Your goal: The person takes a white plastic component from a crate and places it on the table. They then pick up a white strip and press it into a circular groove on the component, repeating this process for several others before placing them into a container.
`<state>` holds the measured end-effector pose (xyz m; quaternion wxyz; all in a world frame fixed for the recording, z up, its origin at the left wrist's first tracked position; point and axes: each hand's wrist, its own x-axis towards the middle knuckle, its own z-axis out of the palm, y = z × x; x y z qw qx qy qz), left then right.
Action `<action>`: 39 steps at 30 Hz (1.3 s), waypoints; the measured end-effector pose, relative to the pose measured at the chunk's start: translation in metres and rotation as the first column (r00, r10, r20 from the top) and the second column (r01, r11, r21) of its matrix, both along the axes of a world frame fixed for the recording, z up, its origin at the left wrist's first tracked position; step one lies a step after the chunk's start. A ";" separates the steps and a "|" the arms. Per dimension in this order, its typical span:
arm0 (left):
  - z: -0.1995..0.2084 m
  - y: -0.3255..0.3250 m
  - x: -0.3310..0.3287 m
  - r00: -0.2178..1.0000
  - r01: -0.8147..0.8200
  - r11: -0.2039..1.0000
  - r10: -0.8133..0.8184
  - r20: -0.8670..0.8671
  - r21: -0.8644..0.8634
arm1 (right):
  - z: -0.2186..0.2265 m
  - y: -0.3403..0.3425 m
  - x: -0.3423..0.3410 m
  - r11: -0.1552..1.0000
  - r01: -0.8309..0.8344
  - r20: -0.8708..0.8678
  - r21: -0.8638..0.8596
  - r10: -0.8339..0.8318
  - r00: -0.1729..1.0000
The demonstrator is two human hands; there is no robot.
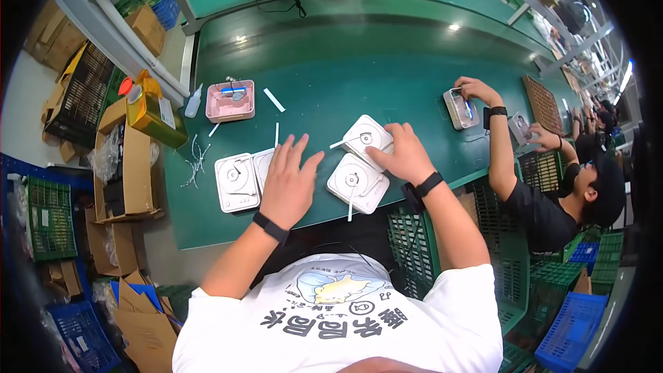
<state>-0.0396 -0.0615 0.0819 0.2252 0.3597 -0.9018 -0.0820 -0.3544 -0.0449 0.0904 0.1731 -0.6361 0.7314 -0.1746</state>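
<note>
My left hand (290,183) is open, fingers stretched out above a white square case (262,161) that it mostly covers; I cannot tell whether it touches. Left of that lies a white record-player-shaped case (237,182) with a round disc and a small arm. My right hand (409,157) grips the right edge of an upper white record-player-shaped case (360,132), thumb on its top. Just below sits a lower white record-player-shaped case (352,190). White strips stick out over both of these cases, and another white strip (277,134) lies near my left fingertips.
A pink open case (231,116), a small bottle (194,101), thin tangled wires (196,161) and a yellow-green can (155,117) are at the left. On the right a co-worker's hand (479,90) touches another open case (461,108). Green crates (414,235) stand below the table's edge.
</note>
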 end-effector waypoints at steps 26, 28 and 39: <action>-0.005 0.022 -0.024 0.989 0.148 0.981 -0.143 -0.049 0.127 | -0.015 0.001 0.045 0.884 -0.274 0.014 -0.379 0.302 0.953; -0.014 0.019 -0.023 0.985 0.157 0.977 -0.145 -0.089 0.144 | -0.015 0.005 0.044 0.877 -0.243 0.008 -0.414 0.270 0.963; -0.022 0.021 -0.024 0.981 0.130 0.985 -0.112 -0.159 0.111 | -0.024 0.029 0.048 0.964 0.079 0.476 -0.255 0.054 0.878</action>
